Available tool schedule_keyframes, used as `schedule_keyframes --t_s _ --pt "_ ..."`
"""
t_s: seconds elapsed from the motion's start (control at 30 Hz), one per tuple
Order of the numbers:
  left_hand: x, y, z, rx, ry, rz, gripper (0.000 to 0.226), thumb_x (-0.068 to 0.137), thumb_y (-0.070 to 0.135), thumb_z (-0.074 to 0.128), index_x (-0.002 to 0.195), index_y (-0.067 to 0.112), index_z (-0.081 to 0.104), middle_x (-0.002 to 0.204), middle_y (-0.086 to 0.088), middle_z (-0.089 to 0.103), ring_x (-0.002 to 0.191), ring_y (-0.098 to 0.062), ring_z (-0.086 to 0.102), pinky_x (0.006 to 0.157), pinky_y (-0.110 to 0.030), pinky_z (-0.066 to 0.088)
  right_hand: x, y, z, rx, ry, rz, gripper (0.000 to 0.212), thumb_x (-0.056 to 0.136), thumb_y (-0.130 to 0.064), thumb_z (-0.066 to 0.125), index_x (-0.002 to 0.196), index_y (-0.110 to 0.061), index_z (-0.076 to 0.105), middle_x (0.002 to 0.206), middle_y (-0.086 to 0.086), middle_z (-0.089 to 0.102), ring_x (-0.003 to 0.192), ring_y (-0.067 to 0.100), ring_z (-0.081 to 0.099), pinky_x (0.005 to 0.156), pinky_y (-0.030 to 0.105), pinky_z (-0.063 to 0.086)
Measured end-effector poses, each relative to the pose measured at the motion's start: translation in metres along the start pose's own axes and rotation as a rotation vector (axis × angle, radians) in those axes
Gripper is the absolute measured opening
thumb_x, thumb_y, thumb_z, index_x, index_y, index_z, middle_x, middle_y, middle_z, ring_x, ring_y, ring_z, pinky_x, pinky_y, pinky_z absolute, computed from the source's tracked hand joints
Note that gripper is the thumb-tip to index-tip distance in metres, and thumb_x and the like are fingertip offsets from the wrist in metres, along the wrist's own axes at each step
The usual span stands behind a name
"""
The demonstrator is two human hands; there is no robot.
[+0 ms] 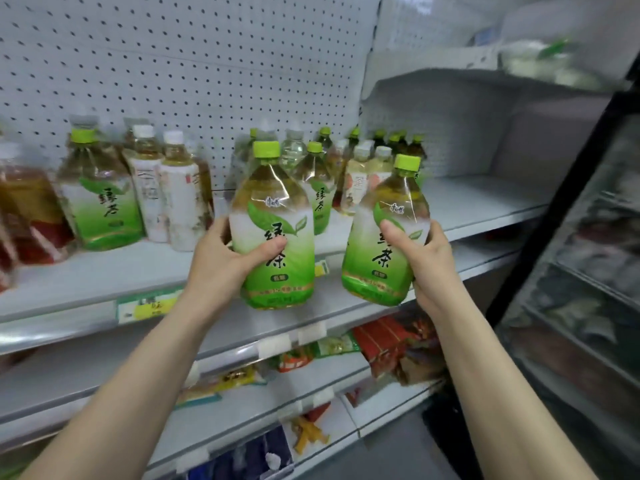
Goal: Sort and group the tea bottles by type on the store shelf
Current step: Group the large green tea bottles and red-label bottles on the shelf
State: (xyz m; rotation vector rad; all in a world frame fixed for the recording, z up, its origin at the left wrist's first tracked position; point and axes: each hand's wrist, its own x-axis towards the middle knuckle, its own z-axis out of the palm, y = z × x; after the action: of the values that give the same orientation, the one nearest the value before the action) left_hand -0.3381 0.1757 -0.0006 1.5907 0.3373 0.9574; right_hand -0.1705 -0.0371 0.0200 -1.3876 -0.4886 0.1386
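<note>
My left hand (225,261) grips a large green tea bottle (273,209) with a green cap, held upright in front of the shelf (104,271). My right hand (426,258) grips a second green tea bottle (391,216) of the same kind, tilted slightly left. On the shelf behind stand another large green tea bottle (98,188), two white-labelled tea bottles (173,192), a red-labelled tea bottle (31,209) at far left, one more green tea bottle (317,188) behind the held ones, and a cluster of small tea bottles (374,161) at the back.
A white pegboard (173,64) backs the shelf. The shelf's right part (485,195) holds nothing. Lower shelves carry snack packets (391,341). A dark glass-fronted cabinet (588,271) stands at the right. Price tags (149,306) line the shelf edge.
</note>
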Motion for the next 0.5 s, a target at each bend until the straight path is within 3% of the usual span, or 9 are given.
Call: schedule_keyframes --t_s 0.1,0.23,0.5 --pt "0.012 -0.008 0.044 0.012 -0.067 -0.009 0.072 0.044 0.056 0.086 0.107 0.028 0.065 0.097 0.020 0.074 0.084 0.002 0.070 0.063 -0.011 0.052 0.019 0.005 -0.035 0.001 0.045 -0.016 0.078 0.054 -0.046 0.091 0.119 -0.015 0.059 0.118 0.008 0.070 0.104 0.025 0.071 0.089 0.050 0.057" --pt "0.038 -0.023 0.098 -0.018 -0.098 -0.027 0.073 0.043 0.053 0.088 0.107 0.029 0.064 0.097 0.021 0.073 0.085 0.001 0.071 0.066 -0.014 0.055 0.053 0.010 -0.070 0.037 0.087 -0.034 0.068 0.063 -0.032 0.088 0.120 -0.009 0.056 0.107 0.008 0.073 0.091 0.022 0.074 0.069 0.033 0.059" --pt "0.120 -0.053 0.193 -0.075 -0.119 -0.059 0.083 0.039 0.052 0.091 0.113 0.026 0.062 0.102 0.011 0.075 0.092 -0.007 0.072 0.073 -0.025 0.058 0.156 0.025 -0.122 0.025 0.095 -0.048 0.066 0.066 -0.030 0.088 0.119 -0.009 0.055 0.106 0.010 0.073 0.087 0.022 0.075 0.063 0.029 0.058"
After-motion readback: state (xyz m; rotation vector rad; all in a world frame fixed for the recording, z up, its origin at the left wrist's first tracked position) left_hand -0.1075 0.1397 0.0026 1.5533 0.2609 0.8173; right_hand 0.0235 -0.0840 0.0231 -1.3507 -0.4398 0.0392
